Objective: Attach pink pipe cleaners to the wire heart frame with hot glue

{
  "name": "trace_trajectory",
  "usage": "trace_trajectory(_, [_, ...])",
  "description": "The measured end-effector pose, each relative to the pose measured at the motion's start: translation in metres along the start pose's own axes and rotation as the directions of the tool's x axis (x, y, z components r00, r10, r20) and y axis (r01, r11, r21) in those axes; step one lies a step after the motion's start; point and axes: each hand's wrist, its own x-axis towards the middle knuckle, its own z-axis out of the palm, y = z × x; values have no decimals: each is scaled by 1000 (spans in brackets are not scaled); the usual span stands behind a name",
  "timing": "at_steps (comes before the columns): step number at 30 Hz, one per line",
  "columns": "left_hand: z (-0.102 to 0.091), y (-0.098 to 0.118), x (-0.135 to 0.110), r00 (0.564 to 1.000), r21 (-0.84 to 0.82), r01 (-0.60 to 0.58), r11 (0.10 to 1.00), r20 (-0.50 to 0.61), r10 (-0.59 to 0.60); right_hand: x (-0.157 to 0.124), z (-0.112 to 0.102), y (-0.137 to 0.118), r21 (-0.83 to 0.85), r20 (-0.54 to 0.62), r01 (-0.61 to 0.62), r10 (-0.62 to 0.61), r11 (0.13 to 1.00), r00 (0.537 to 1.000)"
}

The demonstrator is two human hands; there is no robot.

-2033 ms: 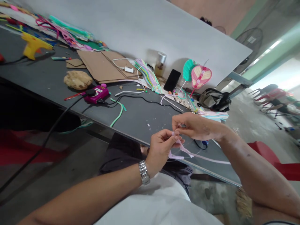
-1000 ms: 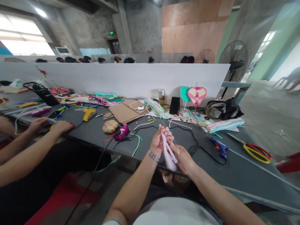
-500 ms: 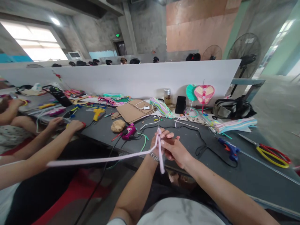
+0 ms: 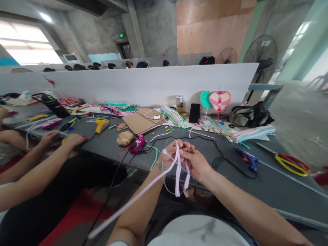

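My left hand (image 4: 166, 158), with a metal watch (image 4: 161, 166) at its wrist, is closed on a long lilac pipe cleaner (image 4: 143, 191). One end of it stretches down to the lower left; a shorter lilac length hangs straight below the fingers. Against it my right hand (image 4: 196, 162) is closed, finger and thumb pinching the same lilac bundle, another short piece dangling under it. A thin pale loop hangs around the left wrist area, and a small lilac knob (image 4: 164, 151) shows beside the left fingers. The fingers hide where the strands meet.
On the dark table (image 4: 102, 147) lie a purple device (image 4: 138, 145), a stone-like lump (image 4: 124, 138), cardboard (image 4: 140, 121), a blue glue gun (image 4: 247, 159), scissors (image 4: 289, 160) and a yellow glue gun (image 4: 99, 125). Pipe cleaner bundles (image 4: 253, 133) lie rightward. A co-worker's arms (image 4: 48, 157) are at left.
The long lilac strand has swung down toward the lower left. More short lilac ends and a thin loop now show under the hands. The view has turned slightly right.
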Motion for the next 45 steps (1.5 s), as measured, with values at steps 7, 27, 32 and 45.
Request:
trace_trajectory(7, [8, 8, -2, 1000, 60, 6, 998, -4, -6, 3, -35, -17, -143, -120, 61, -78, 988, 990])
trace_trajectory(27, [-45, -8, 14, 902, 332, 429, 840, -200, -382, 26, -95, 31, -718, -165, -75, -64, 692, 984])
trace_trajectory(32, [-38, -18, 29, 887, 502, 462, 731, -259, -383, 30, -105, 24, -871, -168, -73, -156, 486, 973])
trace_trajectory(45, [-28, -44, 72, 996, 968, -3, 253, 26, -89, -72, -155, -52, -991, -125, -123, -728, 56, 674])
